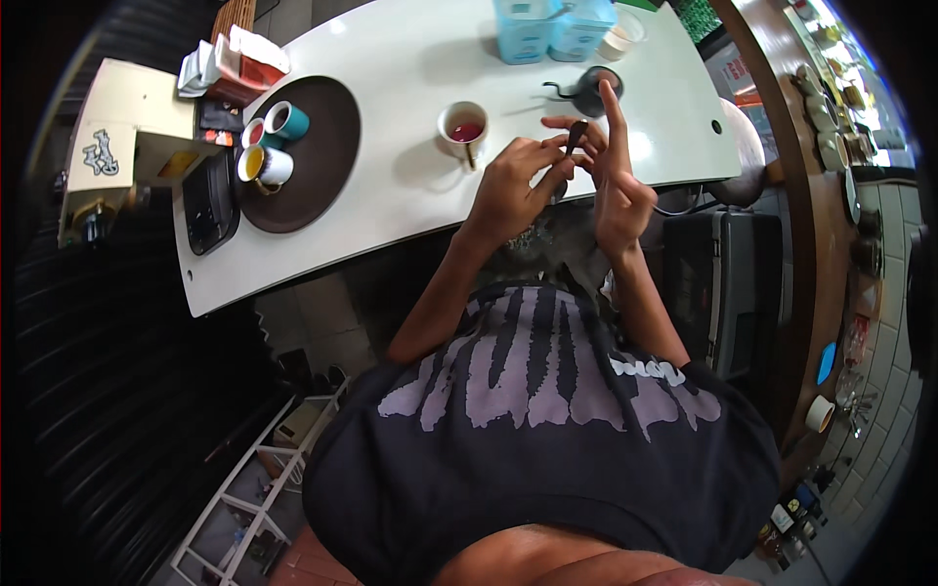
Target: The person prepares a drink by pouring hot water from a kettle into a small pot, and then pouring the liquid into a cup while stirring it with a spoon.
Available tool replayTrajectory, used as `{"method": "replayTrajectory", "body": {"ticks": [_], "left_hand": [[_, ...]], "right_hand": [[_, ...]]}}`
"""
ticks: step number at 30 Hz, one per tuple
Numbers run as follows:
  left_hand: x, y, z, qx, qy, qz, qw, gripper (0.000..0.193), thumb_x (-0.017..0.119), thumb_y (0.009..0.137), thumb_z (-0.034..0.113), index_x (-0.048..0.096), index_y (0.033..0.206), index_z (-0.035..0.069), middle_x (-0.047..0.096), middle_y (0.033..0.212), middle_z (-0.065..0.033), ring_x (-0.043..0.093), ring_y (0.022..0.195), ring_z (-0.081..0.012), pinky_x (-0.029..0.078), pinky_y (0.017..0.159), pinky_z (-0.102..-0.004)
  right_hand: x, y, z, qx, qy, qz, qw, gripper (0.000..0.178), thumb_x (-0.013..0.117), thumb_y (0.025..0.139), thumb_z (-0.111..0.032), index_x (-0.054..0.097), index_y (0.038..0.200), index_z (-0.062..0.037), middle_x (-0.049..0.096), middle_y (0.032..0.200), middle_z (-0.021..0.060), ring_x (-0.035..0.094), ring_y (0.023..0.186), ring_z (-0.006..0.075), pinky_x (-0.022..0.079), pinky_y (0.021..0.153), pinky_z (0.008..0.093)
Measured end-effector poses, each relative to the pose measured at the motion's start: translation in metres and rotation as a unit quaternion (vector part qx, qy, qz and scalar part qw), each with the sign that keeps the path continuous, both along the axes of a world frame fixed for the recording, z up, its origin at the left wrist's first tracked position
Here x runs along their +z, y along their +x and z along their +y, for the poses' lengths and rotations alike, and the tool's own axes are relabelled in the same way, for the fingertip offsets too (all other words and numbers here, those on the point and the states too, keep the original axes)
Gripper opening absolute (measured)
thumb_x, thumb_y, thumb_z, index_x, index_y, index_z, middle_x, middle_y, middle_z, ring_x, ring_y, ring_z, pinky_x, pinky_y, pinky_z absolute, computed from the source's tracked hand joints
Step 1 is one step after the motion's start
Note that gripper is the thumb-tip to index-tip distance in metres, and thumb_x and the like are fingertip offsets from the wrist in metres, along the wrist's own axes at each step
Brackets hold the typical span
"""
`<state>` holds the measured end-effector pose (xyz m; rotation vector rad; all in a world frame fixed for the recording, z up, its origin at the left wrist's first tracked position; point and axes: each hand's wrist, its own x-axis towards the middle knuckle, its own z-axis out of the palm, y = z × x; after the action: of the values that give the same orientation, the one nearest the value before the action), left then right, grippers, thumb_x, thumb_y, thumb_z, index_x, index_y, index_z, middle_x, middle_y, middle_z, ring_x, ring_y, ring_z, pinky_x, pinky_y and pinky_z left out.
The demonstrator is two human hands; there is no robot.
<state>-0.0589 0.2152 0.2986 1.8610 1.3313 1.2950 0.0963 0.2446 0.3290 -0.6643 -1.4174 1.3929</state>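
Observation:
Over the near edge of a white counter, my left hand and my right hand meet around a small dark object, thin and oblong; what it is I cannot tell. Fingertips of both hands pinch it, and my right index finger points straight up. Just left of my hands stands a white cup of red liquid with a gold spoon leaning in it. Behind my right hand is a small black teapot.
A round dark tray at the left carries three small cups in teal, white and red. Two light blue boxes stand at the counter's far edge. A black device lies at the left end. Wooden shelving with crockery runs along the right.

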Motion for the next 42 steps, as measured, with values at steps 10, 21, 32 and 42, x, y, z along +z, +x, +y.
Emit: {"method": "replayTrajectory", "body": {"ticks": [10,21,32,42], "left_hand": [[0.006,-0.043,-0.003,0.098,0.049,0.019,0.994,0.021,0.081,0.091,0.022,0.079,0.108,0.009,0.074,0.103,-0.0081,0.067,0.103,-0.0304,0.053,0.091,-0.0414],[-0.113,-0.075,-0.001,0.167,0.06,-0.038,0.983,0.132,0.073,0.074,0.085,0.032,0.162,-0.003,0.046,0.154,-0.0284,0.056,0.134,-0.0417,0.048,0.11,-0.0518],[-0.114,-0.074,-0.013,0.107,-0.068,-0.143,0.982,0.081,0.079,0.068,0.028,0.058,0.141,0.0,0.057,0.151,-0.0237,0.064,0.131,-0.0403,0.053,0.108,-0.0483],[-0.087,-0.051,-0.008,0.003,-0.085,0.074,0.994,0.129,0.099,0.053,0.059,0.044,0.155,0.003,0.058,0.149,-0.0194,0.059,0.134,-0.0373,0.043,0.115,-0.0491]], "right_hand": [[0.01,-0.024,0.025,-0.021,0.164,-0.211,0.964,0.013,0.07,0.1,-0.005,0.077,0.105,0.0041,0.071,0.111,0.0115,0.068,0.096,0.0206,0.055,0.084,0.033],[-0.003,-0.028,0.065,-0.018,0.049,-0.171,0.984,0.013,0.069,0.099,0.0,0.078,0.108,0.0044,0.076,0.107,0.0117,0.075,0.089,0.0162,0.059,0.078,0.0281],[-0.033,-0.04,0.057,0.026,0.209,-0.294,0.932,0.02,0.08,0.086,-0.006,0.084,0.104,-0.0135,0.075,0.093,0.0033,0.069,0.086,0.0229,0.058,0.074,0.0357],[-0.043,-0.003,0.019,-0.059,0.255,-0.401,0.878,0.031,0.081,0.078,-0.006,0.085,0.106,-0.0192,0.075,0.096,-0.0035,0.063,0.088,0.021,0.058,0.074,0.0345]]}}
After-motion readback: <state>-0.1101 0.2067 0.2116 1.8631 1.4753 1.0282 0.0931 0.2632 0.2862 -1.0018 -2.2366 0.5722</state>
